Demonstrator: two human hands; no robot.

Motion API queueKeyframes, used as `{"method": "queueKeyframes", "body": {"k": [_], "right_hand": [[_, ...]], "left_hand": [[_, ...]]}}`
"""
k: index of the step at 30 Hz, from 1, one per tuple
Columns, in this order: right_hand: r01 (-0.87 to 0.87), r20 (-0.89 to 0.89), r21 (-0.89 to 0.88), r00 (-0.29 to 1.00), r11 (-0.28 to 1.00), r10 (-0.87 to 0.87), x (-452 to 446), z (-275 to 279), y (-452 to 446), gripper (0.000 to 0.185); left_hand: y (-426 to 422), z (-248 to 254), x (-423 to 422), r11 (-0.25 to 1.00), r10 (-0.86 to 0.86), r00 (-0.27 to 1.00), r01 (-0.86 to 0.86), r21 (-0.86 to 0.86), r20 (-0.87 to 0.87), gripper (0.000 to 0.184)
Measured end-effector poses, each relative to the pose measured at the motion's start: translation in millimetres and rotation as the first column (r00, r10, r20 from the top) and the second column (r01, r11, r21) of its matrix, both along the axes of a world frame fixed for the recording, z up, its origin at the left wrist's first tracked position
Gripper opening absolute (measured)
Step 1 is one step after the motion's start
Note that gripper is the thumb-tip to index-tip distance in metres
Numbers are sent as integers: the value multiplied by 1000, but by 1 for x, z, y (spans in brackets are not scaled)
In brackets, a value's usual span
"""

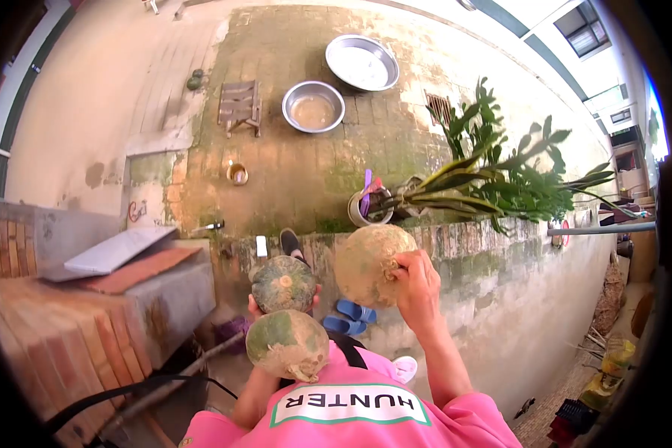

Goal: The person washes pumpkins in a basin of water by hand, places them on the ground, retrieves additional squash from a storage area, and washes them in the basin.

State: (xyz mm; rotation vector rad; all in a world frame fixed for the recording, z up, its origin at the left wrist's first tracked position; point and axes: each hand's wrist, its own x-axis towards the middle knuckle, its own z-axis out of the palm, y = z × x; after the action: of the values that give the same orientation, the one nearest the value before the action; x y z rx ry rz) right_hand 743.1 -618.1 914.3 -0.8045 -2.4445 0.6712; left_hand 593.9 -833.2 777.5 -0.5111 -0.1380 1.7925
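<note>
My right hand point(420, 290) grips the stem of a large tan pumpkin point(372, 263), which hangs in front of me at the right. Lower left, a green and tan pumpkin point(285, 345) lies close against my pink shirt. Just beyond it is a dark green ribbed pumpkin point(282, 284), with fingertips showing at both its sides. My left hand point(255, 305) shows only in part at the left edge of that dark pumpkin; the rest is hidden behind the pumpkins.
Two metal basins point(313, 107), a wooden stool point(239, 106) and a small cup point(237, 175) stand in the courtyard. Potted plants point(493, 187) are at the right. Blue slippers point(349, 317) lie below, and a brick ledge point(75, 328) is at the left.
</note>
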Motion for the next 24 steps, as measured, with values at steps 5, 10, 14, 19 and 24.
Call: {"method": "queueKeyframes", "body": {"k": [5,10,14,19,24], "right_hand": [[68,-57,-6,996,998,-68,-78,-9,83,23],[126,-115,-6,985,992,-126,-148,-9,169,21],[185,-98,-44,977,982,-188,-197,-13,237,21],[263,-50,-43,963,964,-265,-247,-47,323,25],[296,-28,-82,954,952,-299,-291,-102,410,24]], "left_hand": [[98,14,-83,998,-16,997,12,-58,-72,115],[188,33,-168,998,-65,992,66,13,-112,113],[268,36,-227,995,-68,995,73,73,-73,110],[385,14,-305,990,-103,994,106,93,-43,109],[510,-67,-384,978,-140,972,166,126,-190,107]]}}
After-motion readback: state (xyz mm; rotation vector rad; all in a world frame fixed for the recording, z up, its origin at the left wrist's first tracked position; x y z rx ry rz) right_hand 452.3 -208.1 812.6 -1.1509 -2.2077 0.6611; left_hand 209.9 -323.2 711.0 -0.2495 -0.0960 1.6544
